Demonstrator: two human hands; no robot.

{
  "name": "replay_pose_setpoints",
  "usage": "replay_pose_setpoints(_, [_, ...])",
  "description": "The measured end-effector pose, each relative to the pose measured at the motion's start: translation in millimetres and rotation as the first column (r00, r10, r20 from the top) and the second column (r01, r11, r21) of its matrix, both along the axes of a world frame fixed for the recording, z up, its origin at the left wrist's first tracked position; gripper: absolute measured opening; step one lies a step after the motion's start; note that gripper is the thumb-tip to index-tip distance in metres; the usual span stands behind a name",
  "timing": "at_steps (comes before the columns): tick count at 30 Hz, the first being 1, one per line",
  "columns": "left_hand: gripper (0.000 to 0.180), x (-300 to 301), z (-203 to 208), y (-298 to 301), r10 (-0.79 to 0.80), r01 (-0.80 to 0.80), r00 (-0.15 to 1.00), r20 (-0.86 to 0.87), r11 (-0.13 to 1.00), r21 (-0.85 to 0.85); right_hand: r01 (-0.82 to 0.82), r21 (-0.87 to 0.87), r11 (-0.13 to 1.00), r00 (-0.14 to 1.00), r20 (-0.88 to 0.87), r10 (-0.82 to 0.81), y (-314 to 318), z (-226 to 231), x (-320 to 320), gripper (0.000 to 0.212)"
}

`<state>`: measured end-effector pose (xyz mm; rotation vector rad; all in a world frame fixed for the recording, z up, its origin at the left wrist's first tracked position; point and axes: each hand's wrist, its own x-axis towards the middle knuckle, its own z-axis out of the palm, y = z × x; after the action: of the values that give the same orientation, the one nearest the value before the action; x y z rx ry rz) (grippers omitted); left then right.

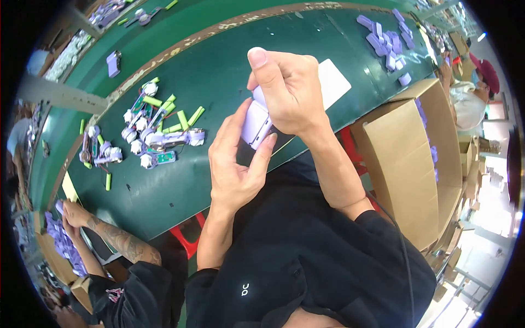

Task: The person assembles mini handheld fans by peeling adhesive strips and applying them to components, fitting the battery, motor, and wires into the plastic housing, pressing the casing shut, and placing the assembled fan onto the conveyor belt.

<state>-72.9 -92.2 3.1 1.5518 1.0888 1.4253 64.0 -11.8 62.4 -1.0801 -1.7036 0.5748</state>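
A lavender plastic casing (256,124) with small slots along one edge is held up in front of my chest, above the table's near edge. My left hand (234,167) grips its lower body between thumb and fingers. Closed over the casing's upper end is my right hand (295,90), its thumb pointing up and away from me. A rounded lavender part of the casing shows beside the right palm; the rest of that end is hidden by the hand.
On the green table (229,71) lie several lavender-and-white assemblies (143,128) with circuit boards and lime-green cylinders (173,128). A white sheet (332,82) is behind my right hand. Lavender parts (386,42) are piled far right. A cardboard box (402,169) stands right; a co-worker's hand (76,214) is left.
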Motion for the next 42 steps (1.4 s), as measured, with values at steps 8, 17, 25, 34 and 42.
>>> replay_pose_setpoints(8, [0.056,32,-1,29,-0.157,0.3,0.855,0.494,0.928,-0.222,-0.031,-0.169,0.985,0.967,-0.255,-0.013,25,-20,41,0.065])
replay_pose_setpoints(17, [0.056,81,-3,61,-0.119,0.262,0.898,0.424,0.918,-0.297,0.065,-0.263,0.963,0.891,-0.418,-0.175,52,-47,80,0.067])
replay_pose_setpoints(25, [0.058,89,-19,85,-0.008,0.0,0.958,-0.288,1.0,-0.026,0.112,-0.228,0.967,0.818,-0.532,-0.22,62,-58,86,0.067])
replay_pose_setpoints(34, [0.056,102,-24,97,0.038,-0.025,0.936,-0.351,0.999,0.039,0.126,-0.302,0.945,0.867,-0.429,-0.253,82,-58,100,0.07])
replay_pose_setpoints(42, [0.045,85,-22,97,-0.16,0.104,0.976,-0.151,0.941,-0.321,-0.055,-0.483,0.874,0.957,-0.274,-0.092,90,-58,110,0.075])
